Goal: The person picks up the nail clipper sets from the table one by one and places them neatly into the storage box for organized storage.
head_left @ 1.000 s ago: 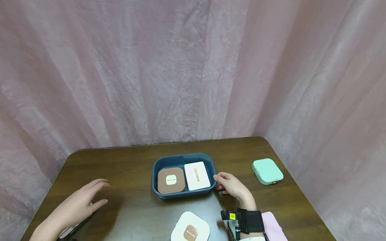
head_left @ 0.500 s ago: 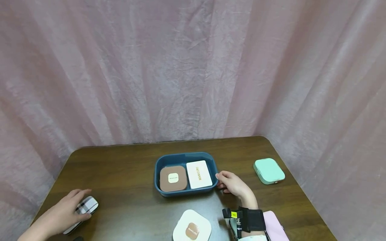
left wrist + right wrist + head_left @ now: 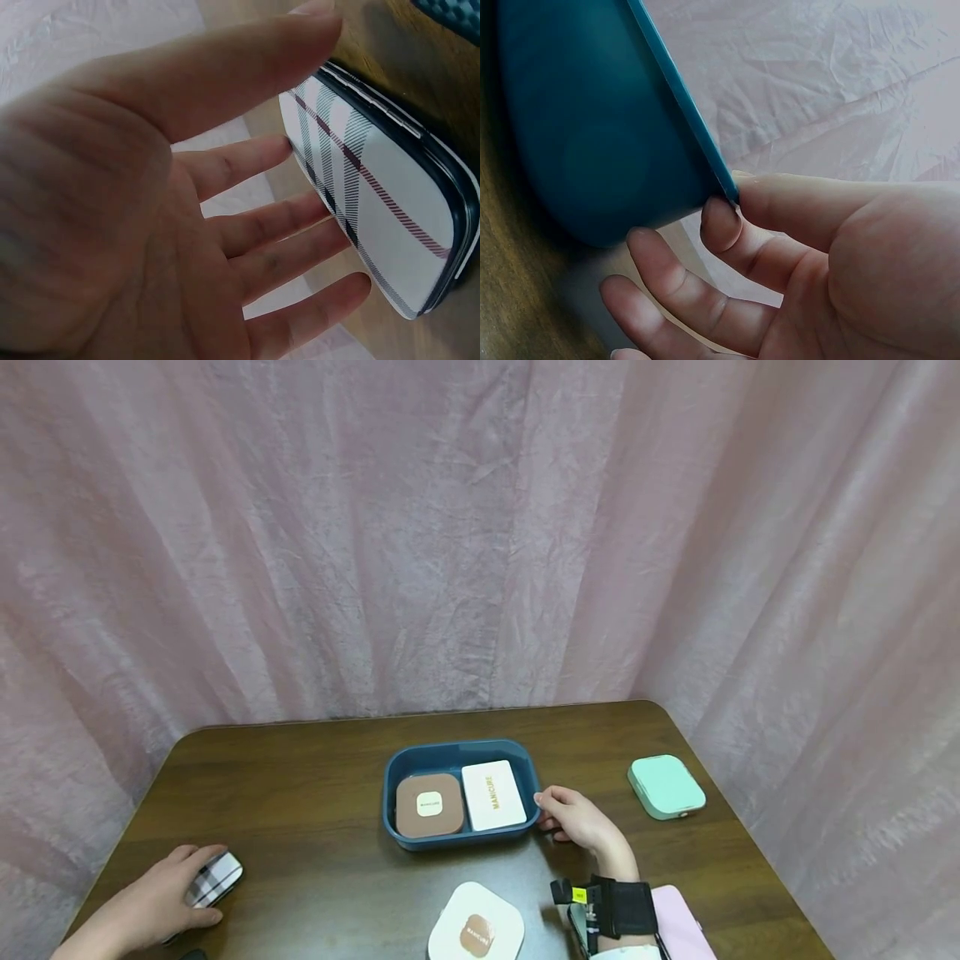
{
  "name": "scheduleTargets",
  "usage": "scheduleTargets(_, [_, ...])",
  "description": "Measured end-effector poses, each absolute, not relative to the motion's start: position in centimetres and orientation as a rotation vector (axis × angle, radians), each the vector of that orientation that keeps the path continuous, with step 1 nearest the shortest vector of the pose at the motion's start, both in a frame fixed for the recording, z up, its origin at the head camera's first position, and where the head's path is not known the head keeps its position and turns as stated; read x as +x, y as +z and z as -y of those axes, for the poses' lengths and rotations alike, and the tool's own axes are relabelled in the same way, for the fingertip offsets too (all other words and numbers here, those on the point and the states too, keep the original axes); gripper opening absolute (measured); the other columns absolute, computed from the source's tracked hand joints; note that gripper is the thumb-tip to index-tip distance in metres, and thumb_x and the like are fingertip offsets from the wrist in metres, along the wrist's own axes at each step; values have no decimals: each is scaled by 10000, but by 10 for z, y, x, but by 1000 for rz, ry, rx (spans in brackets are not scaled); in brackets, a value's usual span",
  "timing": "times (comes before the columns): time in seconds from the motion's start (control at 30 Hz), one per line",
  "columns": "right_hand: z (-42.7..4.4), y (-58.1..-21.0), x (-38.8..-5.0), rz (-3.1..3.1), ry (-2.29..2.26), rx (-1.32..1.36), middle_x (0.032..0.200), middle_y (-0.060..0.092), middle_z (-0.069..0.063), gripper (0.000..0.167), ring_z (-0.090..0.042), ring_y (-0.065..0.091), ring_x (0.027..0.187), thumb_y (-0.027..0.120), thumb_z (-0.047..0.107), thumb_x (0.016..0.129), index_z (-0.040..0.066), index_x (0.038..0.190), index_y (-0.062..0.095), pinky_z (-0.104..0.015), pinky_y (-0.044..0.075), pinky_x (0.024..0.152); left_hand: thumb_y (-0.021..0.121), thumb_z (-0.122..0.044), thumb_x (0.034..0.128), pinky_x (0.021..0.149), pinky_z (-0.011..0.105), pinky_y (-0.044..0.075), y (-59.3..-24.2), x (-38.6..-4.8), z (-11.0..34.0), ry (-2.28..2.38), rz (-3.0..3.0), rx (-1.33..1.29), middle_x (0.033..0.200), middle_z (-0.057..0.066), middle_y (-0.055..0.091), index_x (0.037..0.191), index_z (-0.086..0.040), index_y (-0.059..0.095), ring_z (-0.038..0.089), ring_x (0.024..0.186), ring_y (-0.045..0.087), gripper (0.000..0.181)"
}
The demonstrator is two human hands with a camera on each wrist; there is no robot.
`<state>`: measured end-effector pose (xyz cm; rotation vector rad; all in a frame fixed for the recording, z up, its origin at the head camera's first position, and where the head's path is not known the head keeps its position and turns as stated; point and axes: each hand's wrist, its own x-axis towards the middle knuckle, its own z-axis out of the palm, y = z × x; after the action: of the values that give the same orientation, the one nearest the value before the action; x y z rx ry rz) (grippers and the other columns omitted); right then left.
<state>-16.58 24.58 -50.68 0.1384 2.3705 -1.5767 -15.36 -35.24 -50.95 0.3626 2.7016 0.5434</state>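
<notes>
My left hand [image 3: 153,902] spreads over a white plaid case [image 3: 215,878] with a dark edge at the table's left. In the left wrist view, the fingertips lie along one long side of the plaid case, and the thumb reaches over its upper end; whether the thumb touches it I cannot tell. My right hand [image 3: 581,822] pinches the rim of a blue divided tray [image 3: 442,752] between thumb and index finger, as the right wrist view shows. Inside the tray sit a brown square case [image 3: 412,818] and a white MANICURE case [image 3: 487,789].
A white rounded case [image 3: 457,922] with a brown label lies at the table's front. Farther right are a mint-green case [image 3: 666,785] and a pink item [image 3: 678,918], partly behind the right wrist strap. A dark object [image 3: 193,955] shows at the bottom edge.
My left hand has moved back toward the near left and come down over the plaid case. The right hand stays at the tray's rim, and the tray keeps its place.
</notes>
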Motion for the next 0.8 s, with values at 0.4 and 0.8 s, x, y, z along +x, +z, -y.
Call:
scheduleTargets(0.4, [-246,-508,-166,-2371,-1582,136,980,658,-125,320,-272,633,921,543,320,1124,41,1009,647,-373,524,753,974,-394,743,708,447,534,-514,-150,362,514,-2724,321,1240,205,597,1507,64,479,241,940,587,1019])
scheduleTargets(0.8, [-244,-504,-164,-2375,-1585,130,990,664,-140,326,-293,642,933,540,320,1125,29,1022,646,-381,523,744,983,-419,725,717,531,539,-513,-149,367,421,-2733,295,1133,212,588,1434,116,517,344,951,592,1004])
